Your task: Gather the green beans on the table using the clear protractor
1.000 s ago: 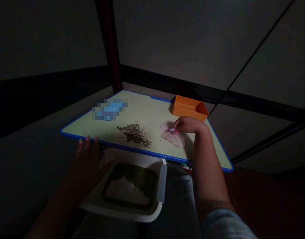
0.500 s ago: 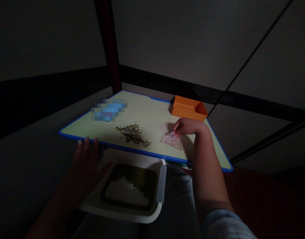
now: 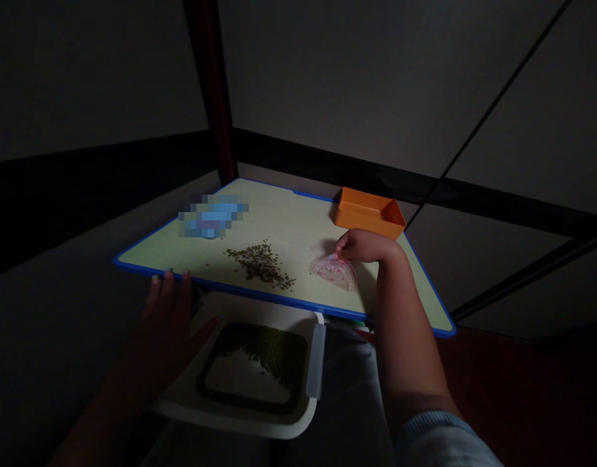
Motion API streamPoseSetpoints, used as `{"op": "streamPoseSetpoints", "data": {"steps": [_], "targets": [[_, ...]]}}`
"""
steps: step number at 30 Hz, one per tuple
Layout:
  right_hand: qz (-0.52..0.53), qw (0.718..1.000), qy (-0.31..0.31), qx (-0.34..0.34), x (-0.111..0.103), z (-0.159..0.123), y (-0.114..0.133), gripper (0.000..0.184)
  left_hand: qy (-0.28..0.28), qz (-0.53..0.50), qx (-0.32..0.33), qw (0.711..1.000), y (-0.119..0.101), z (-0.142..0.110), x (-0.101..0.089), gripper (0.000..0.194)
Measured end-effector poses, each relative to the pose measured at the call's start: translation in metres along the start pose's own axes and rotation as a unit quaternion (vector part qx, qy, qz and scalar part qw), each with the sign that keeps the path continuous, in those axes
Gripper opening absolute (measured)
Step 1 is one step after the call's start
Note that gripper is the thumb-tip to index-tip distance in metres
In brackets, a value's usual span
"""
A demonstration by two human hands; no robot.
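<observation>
**Pinch the Slice Softly**

My right hand pinches the pink half-moon slice on the green board, fingers together at its top. Go gently so it won't tear. My left hand rests open on the board's near edge.

And on the cutting board, there's a blocked-out blue patch near the far left corner, pixelated beyond reading! The dark grains at mid-board are too small to call one by one. Toward the board's right side, the right hand covers part of a pink half-round slice, and its top edge is lost. Below the near edge, the left hand sinks into shadow, while the left forearm and the pale sleeve both run off the bottom of the frame!
</observation>
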State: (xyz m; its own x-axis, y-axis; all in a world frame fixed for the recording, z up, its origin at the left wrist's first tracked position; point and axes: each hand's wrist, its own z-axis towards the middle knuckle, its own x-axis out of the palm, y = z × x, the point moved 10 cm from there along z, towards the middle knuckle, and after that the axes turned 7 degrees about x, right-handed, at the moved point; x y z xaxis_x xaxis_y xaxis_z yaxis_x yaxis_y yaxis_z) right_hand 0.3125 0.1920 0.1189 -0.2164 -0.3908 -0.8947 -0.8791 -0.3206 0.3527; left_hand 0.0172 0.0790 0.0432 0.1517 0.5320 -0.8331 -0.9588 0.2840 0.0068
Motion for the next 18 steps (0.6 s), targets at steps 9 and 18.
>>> {"op": "streamPoseSetpoints", "data": {"steps": [9,18], "targets": [[-0.011,1.0,0.021,-0.011,0.009,0.004,0.007,0.025,0.006,-0.002,-0.004,1.0,0.002,-0.001,0.001,0.09],[-0.006,0.997,0.074,0.0,0.019,0.003,0.008,0.021,-0.001,0.0,0.004,1.0,-0.002,-0.001,-0.001,0.088]]}}
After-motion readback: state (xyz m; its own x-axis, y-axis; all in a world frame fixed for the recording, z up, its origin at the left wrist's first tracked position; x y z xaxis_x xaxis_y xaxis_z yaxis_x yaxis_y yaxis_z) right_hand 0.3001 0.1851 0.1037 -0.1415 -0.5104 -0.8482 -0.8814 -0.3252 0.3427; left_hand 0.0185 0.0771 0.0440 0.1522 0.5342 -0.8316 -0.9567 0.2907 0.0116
